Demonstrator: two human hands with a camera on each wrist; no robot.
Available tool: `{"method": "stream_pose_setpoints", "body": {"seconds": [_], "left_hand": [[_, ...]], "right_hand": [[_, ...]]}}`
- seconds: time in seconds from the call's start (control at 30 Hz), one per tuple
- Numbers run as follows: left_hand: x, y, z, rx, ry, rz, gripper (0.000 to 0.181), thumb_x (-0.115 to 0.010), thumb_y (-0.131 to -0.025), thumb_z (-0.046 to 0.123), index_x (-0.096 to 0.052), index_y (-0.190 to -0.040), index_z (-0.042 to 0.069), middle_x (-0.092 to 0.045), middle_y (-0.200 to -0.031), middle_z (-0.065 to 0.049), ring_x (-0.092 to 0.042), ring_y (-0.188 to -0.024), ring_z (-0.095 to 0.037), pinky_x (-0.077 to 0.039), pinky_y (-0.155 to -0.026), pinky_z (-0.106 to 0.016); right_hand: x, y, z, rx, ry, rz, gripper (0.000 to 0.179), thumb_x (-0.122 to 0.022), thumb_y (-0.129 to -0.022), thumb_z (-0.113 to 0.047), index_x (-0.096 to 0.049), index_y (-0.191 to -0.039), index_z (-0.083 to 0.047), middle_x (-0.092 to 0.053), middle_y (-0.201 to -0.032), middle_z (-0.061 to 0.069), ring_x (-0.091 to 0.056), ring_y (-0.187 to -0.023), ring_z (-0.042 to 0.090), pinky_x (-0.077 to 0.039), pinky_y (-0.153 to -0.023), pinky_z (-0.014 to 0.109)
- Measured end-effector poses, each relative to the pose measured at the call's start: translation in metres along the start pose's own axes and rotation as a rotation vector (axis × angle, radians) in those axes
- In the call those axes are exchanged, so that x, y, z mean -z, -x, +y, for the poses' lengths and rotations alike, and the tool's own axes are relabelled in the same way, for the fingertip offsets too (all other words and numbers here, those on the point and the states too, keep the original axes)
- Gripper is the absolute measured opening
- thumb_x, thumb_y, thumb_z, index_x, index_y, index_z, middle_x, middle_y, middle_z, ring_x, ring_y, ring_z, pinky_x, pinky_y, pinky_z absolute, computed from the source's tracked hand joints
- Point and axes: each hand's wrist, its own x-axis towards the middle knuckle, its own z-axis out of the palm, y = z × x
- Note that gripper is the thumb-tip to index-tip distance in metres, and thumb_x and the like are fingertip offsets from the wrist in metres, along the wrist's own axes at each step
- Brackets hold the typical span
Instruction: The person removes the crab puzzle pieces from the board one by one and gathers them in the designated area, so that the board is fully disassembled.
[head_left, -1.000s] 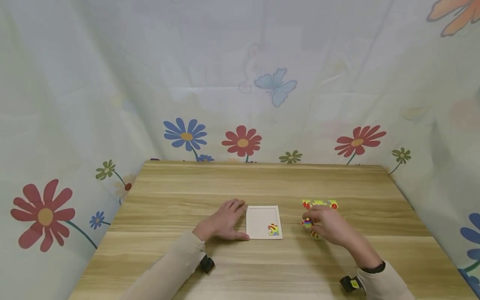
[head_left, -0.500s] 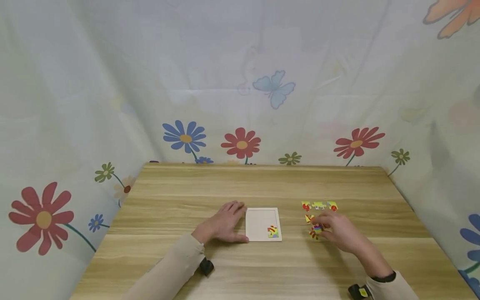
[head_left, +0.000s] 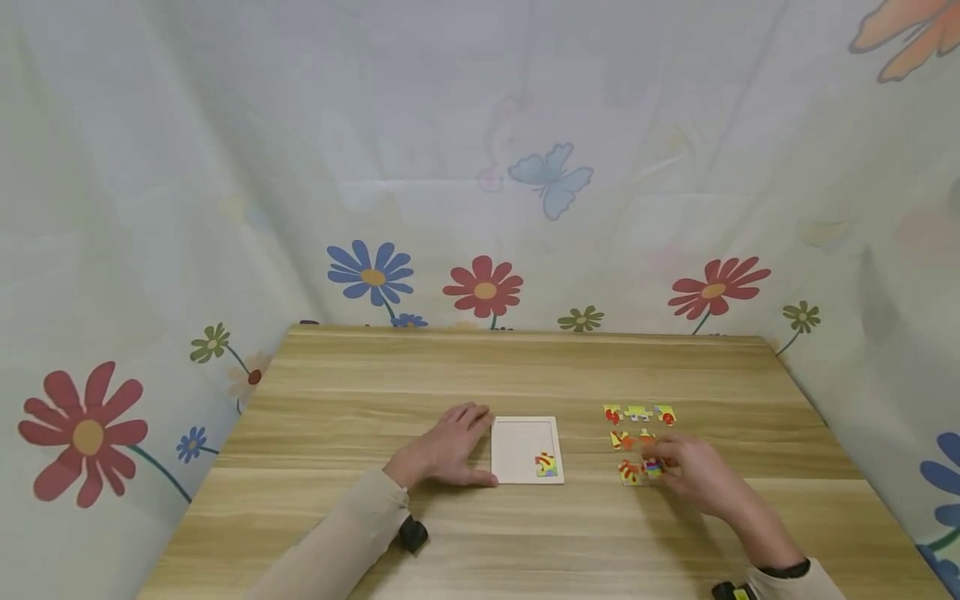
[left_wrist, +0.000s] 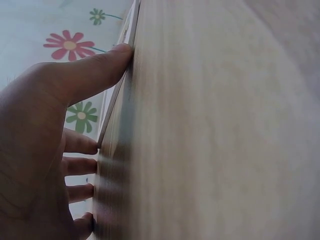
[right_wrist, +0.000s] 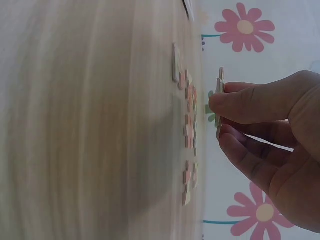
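My left hand [head_left: 450, 450] lies along the left side of a small white puzzle tray [head_left: 513, 450]. Its thumb touches the tray's near corner, and its straight fingers reach the far corner. One yellow, red and blue puzzle piece [head_left: 547, 465] sits in the tray's near right corner. Over the right part of the table, my right hand [head_left: 701, 475] pinches a rainbow-striped puzzle piece [head_left: 653, 467] between thumb and fingers. In the right wrist view that held piece [right_wrist: 218, 117] stands on edge, raised off the wood.
Loose puzzle pieces lie in rows right of the tray: three along the back [head_left: 638, 412], a pair in the middle row [head_left: 620, 439], and a red-patterned piece [head_left: 628, 473] nearest me. Flowered cloth [head_left: 480, 200] hangs behind the wooden table [head_left: 420, 367].
The right hand has moved right and slightly nearer me with the striped piece, uncovering the loose pieces beneath it. The left hand and the tray hold their place.
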Motion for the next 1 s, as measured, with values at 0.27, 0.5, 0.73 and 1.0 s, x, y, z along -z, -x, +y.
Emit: {"method": "stream_pose_setpoints", "body": {"seconds": [0.27,0.5,0.73,1.0], "left_hand": [[0.001,0.001,-0.001,0.005,0.003,-0.004,0.103,-0.055,-0.080,0.076,-0.029,-0.152,0.007,-0.028,-0.157,-0.014,-0.024,-0.146,-0.032,-0.019,-0.121,-0.047],[0.003,0.001,-0.001,0.006,0.012,0.007,0.102,-0.057,-0.080,0.074,-0.031,-0.152,0.006,-0.029,-0.156,-0.015,-0.025,-0.145,-0.033,-0.020,-0.120,-0.048],[0.001,0.001,-0.001,-0.012,0.008,0.018,0.102,-0.056,-0.080,0.075,-0.031,-0.151,0.005,-0.031,-0.155,-0.016,-0.026,-0.145,-0.034,-0.020,-0.120,-0.048],[-0.001,0.000,-0.001,0.015,0.019,-0.012,0.103,-0.056,-0.080,0.076,-0.028,-0.153,0.009,-0.027,-0.158,-0.012,-0.022,-0.147,-0.031,-0.016,-0.122,-0.045]], "right_hand": [[-0.006,0.004,0.012,0.014,0.022,0.019,0.033,-0.081,-0.064,0.002,-0.075,-0.094,-0.011,-0.070,-0.095,0.002,-0.066,-0.084,0.020,-0.056,-0.073,0.038],[-0.008,0.007,0.017,-0.018,0.024,0.011,0.035,-0.082,-0.062,0.003,-0.075,-0.092,-0.013,-0.063,-0.084,-0.004,-0.056,-0.075,0.010,-0.050,-0.063,0.029],[-0.011,0.009,0.021,-0.033,0.023,-0.027,0.034,-0.081,-0.063,0.002,-0.075,-0.092,-0.013,-0.063,-0.081,-0.006,-0.053,-0.071,0.007,-0.046,-0.060,0.026],[-0.011,0.008,0.020,-0.082,-0.008,-0.096,0.033,-0.079,-0.066,0.001,-0.074,-0.095,-0.013,-0.067,-0.083,-0.005,-0.058,-0.073,0.009,-0.049,-0.062,0.027]]}}
